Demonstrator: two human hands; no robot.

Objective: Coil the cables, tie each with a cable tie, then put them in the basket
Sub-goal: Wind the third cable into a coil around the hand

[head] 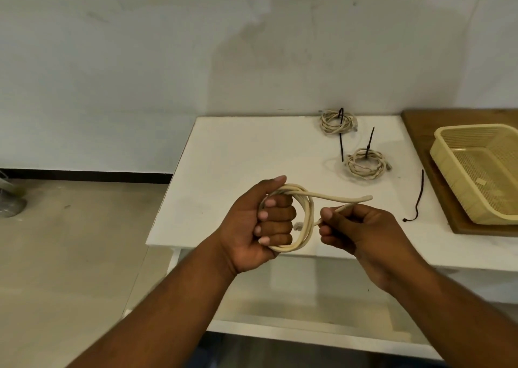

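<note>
My left hand (pixel 260 224) grips a coil of cream cable (pixel 304 219) above the near edge of the white table (pixel 238 154). One free end of the cable sticks out to the right. My right hand (pixel 356 231) pinches the cable's other strand just right of the coil. Two coiled cream cables lie further back on the table, one at the rear (pixel 337 122) and one nearer (pixel 365 163), each with a black cable tie standing up from it. A loose black cable tie (pixel 419 196) lies near the table's right side. The cream basket (pixel 482 171) stands at the right.
The basket sits on a brown wooden board (pixel 420 132) at the table's right end. A lower shelf (pixel 308 306) runs under the tabletop. To the left is bare tiled floor (pixel 70 255), with a wall behind.
</note>
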